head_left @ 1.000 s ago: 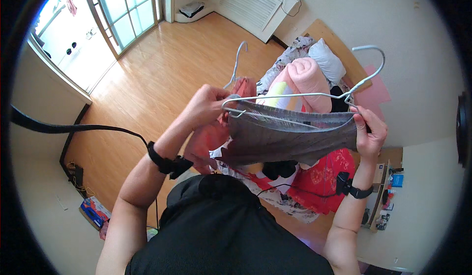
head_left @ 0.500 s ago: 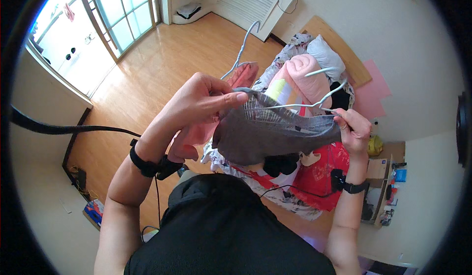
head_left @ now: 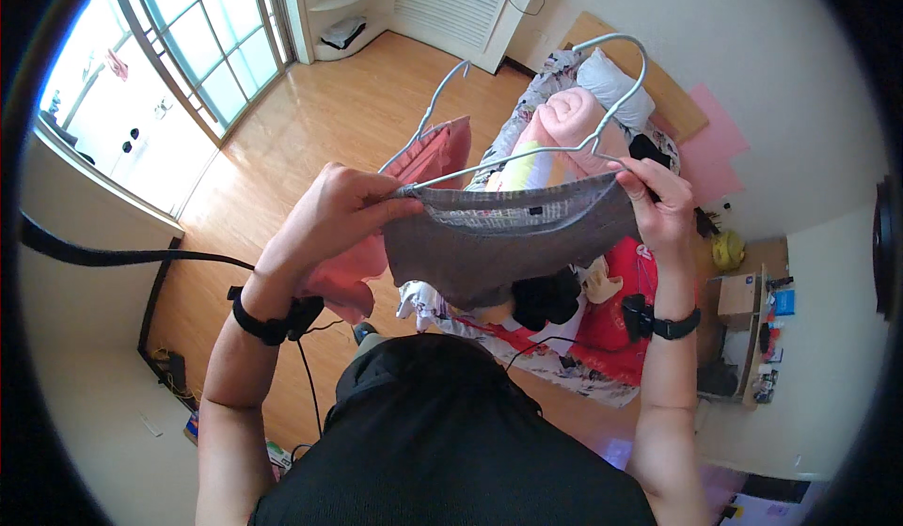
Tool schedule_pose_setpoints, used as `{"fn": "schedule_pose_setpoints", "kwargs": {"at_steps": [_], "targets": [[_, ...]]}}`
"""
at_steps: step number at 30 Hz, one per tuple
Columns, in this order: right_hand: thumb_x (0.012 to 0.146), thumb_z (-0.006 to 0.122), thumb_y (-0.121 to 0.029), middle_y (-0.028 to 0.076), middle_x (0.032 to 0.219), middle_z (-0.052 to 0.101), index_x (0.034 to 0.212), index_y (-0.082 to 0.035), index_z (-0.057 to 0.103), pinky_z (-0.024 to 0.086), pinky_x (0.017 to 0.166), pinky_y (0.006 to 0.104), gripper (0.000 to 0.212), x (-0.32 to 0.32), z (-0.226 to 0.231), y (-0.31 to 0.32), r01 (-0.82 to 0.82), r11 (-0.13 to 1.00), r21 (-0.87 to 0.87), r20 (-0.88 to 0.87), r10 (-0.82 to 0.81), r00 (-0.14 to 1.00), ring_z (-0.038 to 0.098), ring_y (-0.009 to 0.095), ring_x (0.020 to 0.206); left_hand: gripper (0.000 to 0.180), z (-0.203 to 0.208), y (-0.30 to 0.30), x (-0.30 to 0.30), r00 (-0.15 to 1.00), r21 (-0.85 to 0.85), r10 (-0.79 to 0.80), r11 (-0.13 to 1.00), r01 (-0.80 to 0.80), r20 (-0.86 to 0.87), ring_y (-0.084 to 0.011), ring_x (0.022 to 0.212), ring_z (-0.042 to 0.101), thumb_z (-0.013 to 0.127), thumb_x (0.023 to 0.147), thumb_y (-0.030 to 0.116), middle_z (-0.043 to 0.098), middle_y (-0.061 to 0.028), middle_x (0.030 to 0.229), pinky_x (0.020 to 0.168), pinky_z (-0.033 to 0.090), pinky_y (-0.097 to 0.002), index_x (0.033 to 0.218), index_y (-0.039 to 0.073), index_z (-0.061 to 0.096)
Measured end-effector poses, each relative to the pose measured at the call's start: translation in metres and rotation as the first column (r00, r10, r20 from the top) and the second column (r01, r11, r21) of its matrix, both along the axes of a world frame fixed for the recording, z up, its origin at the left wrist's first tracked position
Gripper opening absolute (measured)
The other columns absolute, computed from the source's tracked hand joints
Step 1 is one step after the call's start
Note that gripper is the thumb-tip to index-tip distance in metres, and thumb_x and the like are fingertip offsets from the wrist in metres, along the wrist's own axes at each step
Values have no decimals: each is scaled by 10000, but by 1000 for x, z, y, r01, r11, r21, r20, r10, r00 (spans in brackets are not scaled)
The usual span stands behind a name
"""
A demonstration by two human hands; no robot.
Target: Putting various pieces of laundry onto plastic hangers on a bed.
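Note:
A dark grey garment (head_left: 527,258) with a wide upper opening is stretched between my hands; its exact kind does not show. My left hand (head_left: 343,208) pinches its left end, thumb on top. At the opposite end my right hand (head_left: 658,199) grips the edge between thumb and fingers. A pale wire hanger (head_left: 503,160) runs along the opening, its hook up and to the right, and its ends reach both hands. Behind my left hand is a second pale wire hanger (head_left: 430,112) with a pink garment (head_left: 435,157) on it. How this hanger is held is hidden.
Beyond the garment stands a bed with a rolled pink quilt (head_left: 574,117), a white pillow (head_left: 616,89), red cloth (head_left: 616,333) and a black cloth (head_left: 546,298). Shelves (head_left: 752,338) with a cardboard box are at right. A sliding glass door (head_left: 202,37) is far left.
The grey garment is spread flatter, its opening now facing me. Its hanger has swung upright, with the hook higher. My right hand has moved slightly left and up.

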State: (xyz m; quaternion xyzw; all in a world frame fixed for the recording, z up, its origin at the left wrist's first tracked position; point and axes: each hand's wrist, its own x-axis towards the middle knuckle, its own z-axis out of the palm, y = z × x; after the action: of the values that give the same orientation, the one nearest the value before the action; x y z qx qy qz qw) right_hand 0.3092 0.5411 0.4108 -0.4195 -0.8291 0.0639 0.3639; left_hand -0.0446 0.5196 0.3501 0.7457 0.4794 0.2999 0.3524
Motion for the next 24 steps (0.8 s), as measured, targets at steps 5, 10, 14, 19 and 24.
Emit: {"fn": "schedule_pose_setpoints", "kwargs": {"at_steps": [5, 10, 14, 19, 24], "targets": [[860, 662, -122, 106, 813, 678, 917, -18, 679, 481, 691, 273, 120, -17, -8, 11, -65, 992, 108, -14, 67, 998, 649, 196, 722, 160, 10, 6, -2, 999, 159, -34, 987, 39, -37, -109, 462, 457, 733, 793, 150, 502, -80, 518, 465, 365, -294, 751, 0, 694], [845, 678, -108, 100, 843, 705, 908, -27, 692, 496, 654, 260, 103, -47, 4, 29, -254, 961, 107, -163, 269, 949, 675, 158, 744, 241, 38, 17, 0, 1000, 292, 20, 956, -18, -5, -73, 493, 388, 748, 778, 127, 429, -39, 516, 462, 305, -280, 644, -21, 615], [838, 684, -117, 127, 872, 699, 944, -9, 672, 511, 653, 288, 152, -67, 21, 37, -247, 955, 166, -187, 277, 943, 685, 222, 757, 311, 64, 23, 2, 996, 267, 88, 960, -86, 5, -45, 533, 351, 745, 781, 128, 385, 10, 529, 469, 273, -280, 599, -36, 554], [838, 680, -130, 133, 857, 687, 967, -44, 679, 505, 646, 308, 155, -75, 34, 43, -270, 940, 207, -137, 301, 944, 669, 279, 746, 297, 82, 28, 1, 987, 278, 161, 947, -158, 13, -40, 544, 358, 722, 807, 142, 396, 33, 540, 477, 282, -270, 604, -12, 571], [852, 670, -154, 116, 870, 695, 1000, -41, 677, 509, 679, 288, 186, -16, 32, 60, -147, 989, -6, -39, 147, 988, 666, 209, 746, 344, 103, 26, -30, 968, 291, 250, 927, -236, -12, -38, 543, 340, 714, 813, 147, 373, 36, 537, 481, 275, -268, 568, 7, 517]]}}
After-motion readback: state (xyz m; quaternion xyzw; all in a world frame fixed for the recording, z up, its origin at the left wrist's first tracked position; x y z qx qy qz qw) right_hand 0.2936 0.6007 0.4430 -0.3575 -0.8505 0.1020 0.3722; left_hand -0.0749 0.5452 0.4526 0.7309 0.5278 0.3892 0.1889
